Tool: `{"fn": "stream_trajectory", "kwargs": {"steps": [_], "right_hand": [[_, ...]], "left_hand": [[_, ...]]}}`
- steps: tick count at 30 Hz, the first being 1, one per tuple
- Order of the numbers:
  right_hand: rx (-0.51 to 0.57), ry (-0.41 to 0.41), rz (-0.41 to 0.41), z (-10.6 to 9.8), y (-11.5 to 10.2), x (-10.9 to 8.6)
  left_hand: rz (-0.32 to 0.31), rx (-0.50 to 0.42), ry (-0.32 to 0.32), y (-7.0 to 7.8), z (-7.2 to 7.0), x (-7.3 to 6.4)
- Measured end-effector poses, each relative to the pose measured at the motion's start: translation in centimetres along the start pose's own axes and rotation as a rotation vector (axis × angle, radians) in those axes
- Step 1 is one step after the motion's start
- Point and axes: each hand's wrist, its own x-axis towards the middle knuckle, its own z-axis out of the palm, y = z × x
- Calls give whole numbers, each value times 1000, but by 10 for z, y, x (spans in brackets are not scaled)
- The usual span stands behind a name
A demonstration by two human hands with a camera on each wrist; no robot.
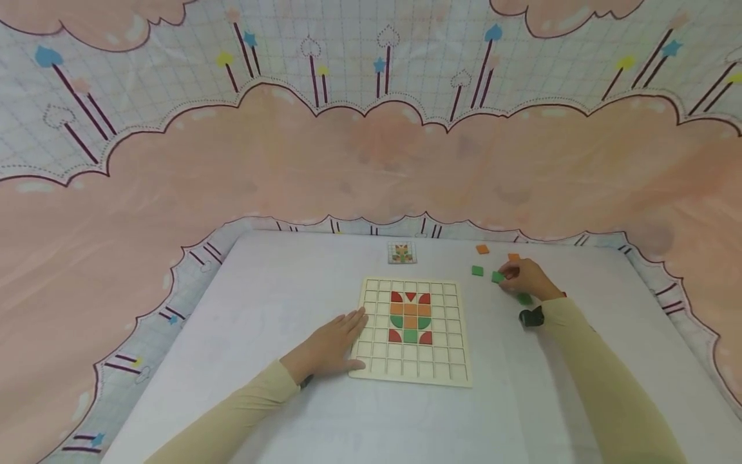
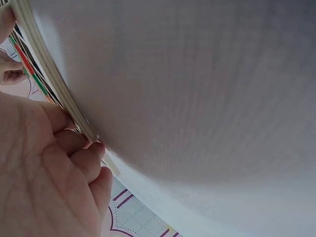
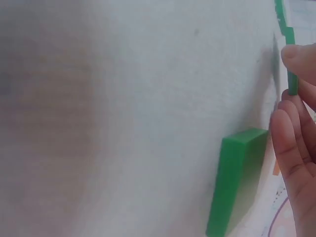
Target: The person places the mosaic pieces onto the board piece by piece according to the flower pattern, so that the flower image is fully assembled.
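Observation:
A pale wooden grid board [image 1: 379, 367] lies on the table, with red, orange and green tiles set in its middle cells. My left hand [image 1: 330, 341] rests against the board's left edge, fingers extended; in the left wrist view, its fingers [image 2: 86, 158] touch the board's side [image 2: 59, 89]. To the right of the board, my right hand [image 1: 526, 278] pinches a green tile [image 1: 497, 277] between thumb and fingers. The right wrist view shows this green tile [image 3: 291, 74] held edge-on, slightly above the table. Another green tile [image 3: 229, 182] lies below the hand.
Loose tiles lie around my right hand: a green tile [image 1: 477, 270], an orange tile [image 1: 482, 249], another orange tile [image 1: 513, 257] and a green one under the wrist. A small pattern card [image 1: 402, 253] lies behind the board. Patterned cloth [image 1: 348, 167] hangs beyond the white table [image 1: 261, 277].

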Motion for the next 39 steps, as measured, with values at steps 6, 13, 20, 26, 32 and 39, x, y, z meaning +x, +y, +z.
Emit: {"fn": "stream_trajectory", "kwargs": {"steps": [6, 13, 20, 26, 32, 39], "right_hand": [[40, 72, -114, -1, -14, -11], [64, 77, -145, 10, -49, -29], [92, 65, -252, 29, -84, -48], [113, -6, -283, 60, -96, -61], [138, -114, -303, 84, -101, -68], [76, -156, -296, 94, -101, -71]], "left_hand": [[5, 8, -3, -2, 0, 2], [20, -13, 10, -2, 3, 1], [26, -9, 18, -1, 2, 1], [24, -13, 23, -2, 2, 1], [30, -11, 24, -2, 1, 0], [27, 2, 20, -2, 1, 0]]}}
